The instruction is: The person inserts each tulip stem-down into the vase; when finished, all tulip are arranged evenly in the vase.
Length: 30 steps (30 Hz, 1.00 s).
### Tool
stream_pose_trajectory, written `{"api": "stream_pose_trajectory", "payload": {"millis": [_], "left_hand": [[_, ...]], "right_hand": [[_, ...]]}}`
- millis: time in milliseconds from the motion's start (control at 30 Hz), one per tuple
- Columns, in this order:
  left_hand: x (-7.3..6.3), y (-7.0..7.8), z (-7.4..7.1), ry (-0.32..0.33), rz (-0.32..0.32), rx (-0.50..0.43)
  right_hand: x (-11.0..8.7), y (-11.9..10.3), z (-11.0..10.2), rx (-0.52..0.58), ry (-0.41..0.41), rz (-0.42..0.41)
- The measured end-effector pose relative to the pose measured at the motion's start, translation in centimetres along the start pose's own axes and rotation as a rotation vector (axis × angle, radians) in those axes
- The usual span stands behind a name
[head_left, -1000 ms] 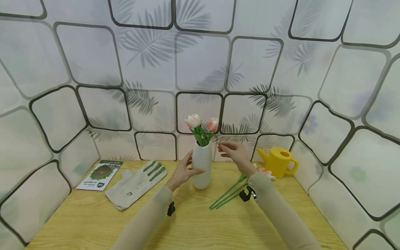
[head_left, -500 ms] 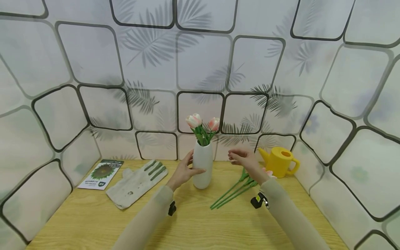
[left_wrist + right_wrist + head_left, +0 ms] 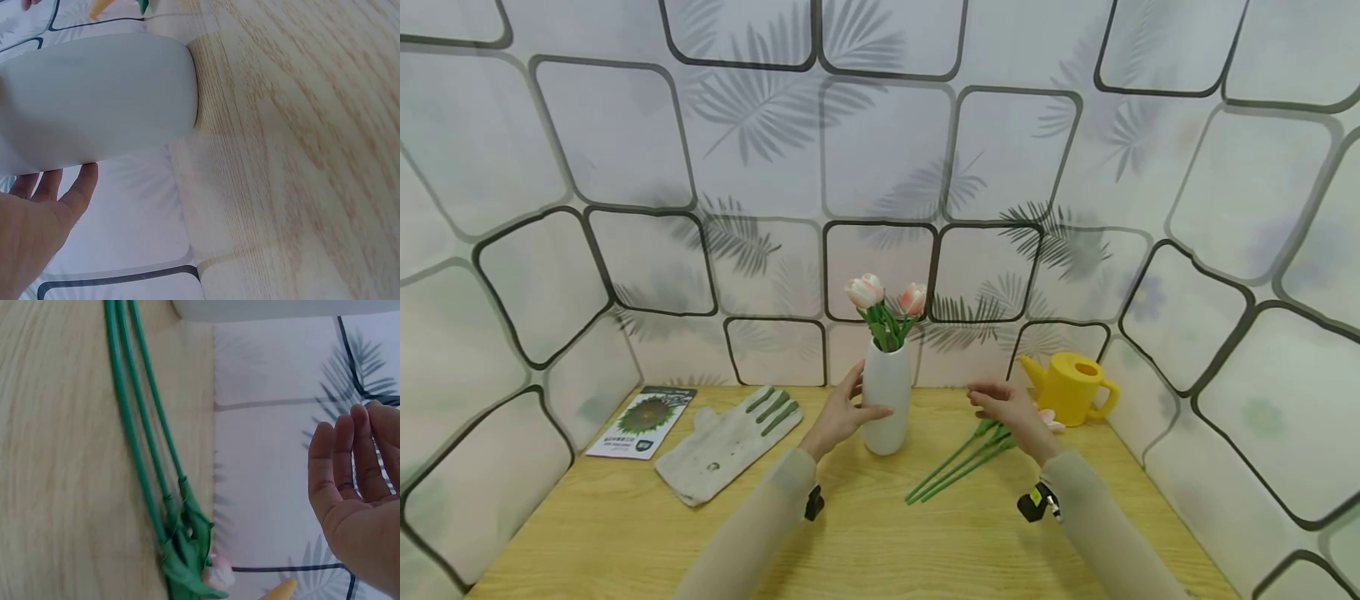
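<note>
A white vase [image 3: 886, 404] stands upright on the wooden table and holds pink-and-white tulips [image 3: 865, 292] with green leaves. My left hand [image 3: 833, 423] grips its side, thumb across the front and fingers round the far side; the left wrist view shows fingertips against the vase wall [image 3: 106, 94]. My right hand [image 3: 1013, 417] hovers over the loose tulips, its fingers loosely bent and nothing between them. Beneath it, three green tulip stems [image 3: 140, 425] lie side by side on the table, with one pinkish bloom partly visible; the other heads are hidden.
A yellow watering can [image 3: 1070, 390] stands at the back right, near the wall. At the left lie a white work glove [image 3: 722, 454] with green finger stripes and a sunflower seed packet [image 3: 643, 423]. Patterned walls enclose the table [image 3: 880, 550] at the back and sides.
My right hand has drawn away from the vase, moving right and down to above the loose tulips. The left hand and the vase have stayed in place.
</note>
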<state>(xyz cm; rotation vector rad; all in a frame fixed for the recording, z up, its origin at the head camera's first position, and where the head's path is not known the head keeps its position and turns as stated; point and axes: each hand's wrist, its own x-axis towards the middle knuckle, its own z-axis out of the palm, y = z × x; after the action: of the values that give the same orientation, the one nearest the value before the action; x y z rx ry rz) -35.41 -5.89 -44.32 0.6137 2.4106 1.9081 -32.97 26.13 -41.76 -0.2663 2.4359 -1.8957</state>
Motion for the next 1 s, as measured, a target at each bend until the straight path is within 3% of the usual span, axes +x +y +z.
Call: {"api": "stream_pose_trajectory", "payload": {"millis": [200,433,700,1000], "left_hand": [[0.1,0.0,0.0,0.004,-0.002,-0.006],[0.1,0.0,-0.1,0.011,0.007,0.003],[0.0,-0.1,0.0,0.007,0.008,0.001],[0.0,0.0,0.0,0.0,0.001,-0.009]], "right_hand": [[-0.8,1.5,-1.1,-0.098,0.043,0.046],[-1.7,3.9,-2.0,-0.081,-0.03,0.06],[-2.6,6.0,-2.5,-0.065,-0.051,0.169],[-3.1,6.8,-3.0,-0.032,-0.087,0.273]]}}
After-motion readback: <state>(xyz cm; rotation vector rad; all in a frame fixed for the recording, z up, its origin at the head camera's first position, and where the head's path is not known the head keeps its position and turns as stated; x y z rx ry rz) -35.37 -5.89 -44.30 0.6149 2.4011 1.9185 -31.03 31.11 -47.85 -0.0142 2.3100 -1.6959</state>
